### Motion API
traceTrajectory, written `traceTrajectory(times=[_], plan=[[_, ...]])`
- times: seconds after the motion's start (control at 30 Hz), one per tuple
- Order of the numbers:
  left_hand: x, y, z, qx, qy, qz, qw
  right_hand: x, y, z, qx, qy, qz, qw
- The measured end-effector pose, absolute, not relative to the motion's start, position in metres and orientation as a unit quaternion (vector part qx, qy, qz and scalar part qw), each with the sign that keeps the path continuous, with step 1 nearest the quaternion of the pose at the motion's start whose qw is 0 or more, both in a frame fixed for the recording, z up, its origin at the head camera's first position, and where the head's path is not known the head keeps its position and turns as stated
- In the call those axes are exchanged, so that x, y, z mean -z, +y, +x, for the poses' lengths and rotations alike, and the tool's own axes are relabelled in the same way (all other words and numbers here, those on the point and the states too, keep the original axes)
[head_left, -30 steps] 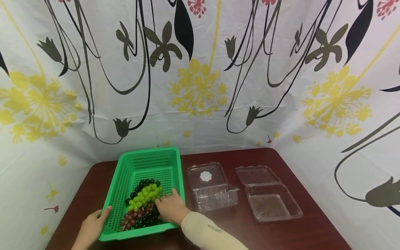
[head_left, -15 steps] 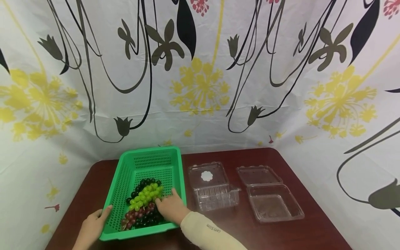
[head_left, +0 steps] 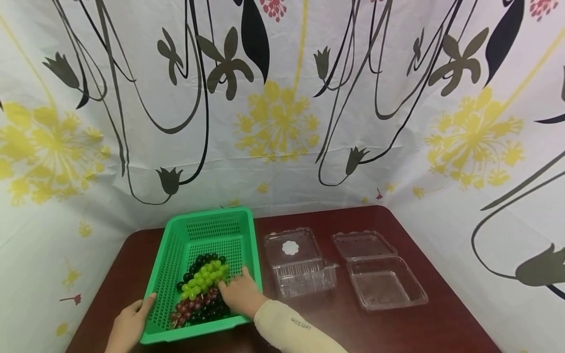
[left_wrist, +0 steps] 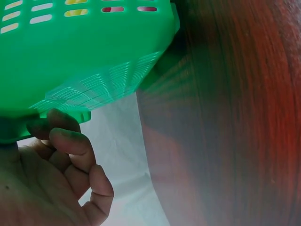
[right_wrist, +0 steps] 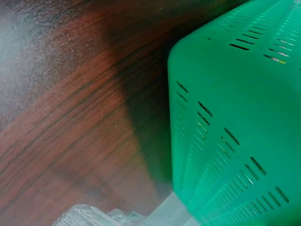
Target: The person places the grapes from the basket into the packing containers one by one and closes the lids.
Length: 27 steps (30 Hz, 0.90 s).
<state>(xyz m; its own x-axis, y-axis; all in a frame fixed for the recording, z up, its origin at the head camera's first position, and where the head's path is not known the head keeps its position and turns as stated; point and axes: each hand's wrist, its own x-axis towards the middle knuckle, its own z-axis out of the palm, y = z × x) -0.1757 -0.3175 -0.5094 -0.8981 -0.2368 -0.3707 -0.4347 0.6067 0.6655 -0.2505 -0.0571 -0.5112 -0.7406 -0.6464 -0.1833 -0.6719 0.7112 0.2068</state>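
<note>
A green plastic basket [head_left: 251, 245] with slotted sides stands at the table's left. In its near half lie dark grapes [head_left: 207, 260], a bunch of green grapes [head_left: 204, 278], red grapes [head_left: 187, 310] and more dark grapes [head_left: 214, 311]. My left hand [head_left: 130, 321] grips the basket's left side near the front corner, thumb on the rim; the left wrist view shows its curled fingers [left_wrist: 75, 141] under the rim. My right hand [head_left: 242, 293] reaches over the near right side, a fingertip at the green bunch's edge. Its other fingertips are hidden, and I cannot tell whether they pinch any grapes.
Right of the basket is a clear plastic clamshell box [head_left: 302, 279] with a white label on its lid. Farther right, another clear clamshell [head_left: 388, 289] lies with its lid folded back. The dark red wooden table [head_left: 344, 328] meets a floral curtain [head_left: 287, 191] behind.
The view shifts slightly. Both hands stay at the basket, and the grapes and clear boxes keep their places.
</note>
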Motion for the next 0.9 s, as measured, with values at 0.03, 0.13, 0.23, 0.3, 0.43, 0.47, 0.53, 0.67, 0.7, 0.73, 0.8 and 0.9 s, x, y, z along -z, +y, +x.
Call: traceTrajectory(times=[0.03,0.13,0.23,0.3,0.43,0.47,0.53,0.67,0.7,0.73,0.8,0.9], plan=[[0.5091,-0.3173,-0.1753,-0.400,0.888,-0.190,0.123,0.5110,-0.0578,-0.2505,-0.130,0.925,-0.352,0.053],[0.5080,-0.3167,-0.1743,-0.393,0.890,-0.192,0.128,0.5104,-0.0589,-0.2501,-0.135,0.928,-0.339,0.070],[0.5067,-0.3161,-0.1741,-0.388,0.891,-0.191,0.135,0.5101,-0.0593,-0.2495,-0.140,0.930,-0.329,0.080],[0.5059,-0.3167,-0.1744,-0.384,0.893,-0.190,0.137,0.5098,-0.0595,-0.2493,-0.144,0.930,-0.328,0.075],[0.5042,-0.3203,-0.1752,-0.370,0.900,-0.182,0.140,0.5084,-0.0612,-0.2490,-0.145,0.931,-0.329,0.060],[0.5038,-0.3209,-0.1755,-0.369,0.901,-0.182,0.140,0.5080,-0.0617,-0.2489,-0.146,0.931,-0.329,0.057],[0.5033,-0.3213,-0.1755,-0.371,0.900,-0.181,0.141,0.5076,-0.0624,-0.2488,-0.152,0.931,-0.329,0.055],[0.5038,-0.3197,-0.1746,-0.380,0.895,-0.192,0.136,0.5077,-0.0621,-0.2493,-0.156,0.928,-0.334,0.054],[0.5040,-0.3197,-0.1743,-0.378,0.896,-0.189,0.136,0.5083,-0.0618,-0.2495,-0.155,0.928,-0.335,0.056],[0.5042,-0.3195,-0.1742,-0.374,0.898,-0.189,0.136,0.5086,-0.0612,-0.2496,-0.152,0.928,-0.337,0.055],[0.5049,-0.3195,-0.1748,-0.369,0.899,-0.190,0.139,0.5096,-0.0601,-0.2496,-0.149,0.928,-0.338,0.055],[0.5046,-0.3198,-0.1749,-0.354,0.906,-0.181,0.146,0.5109,-0.0587,-0.2489,-0.146,0.926,-0.344,0.050]])
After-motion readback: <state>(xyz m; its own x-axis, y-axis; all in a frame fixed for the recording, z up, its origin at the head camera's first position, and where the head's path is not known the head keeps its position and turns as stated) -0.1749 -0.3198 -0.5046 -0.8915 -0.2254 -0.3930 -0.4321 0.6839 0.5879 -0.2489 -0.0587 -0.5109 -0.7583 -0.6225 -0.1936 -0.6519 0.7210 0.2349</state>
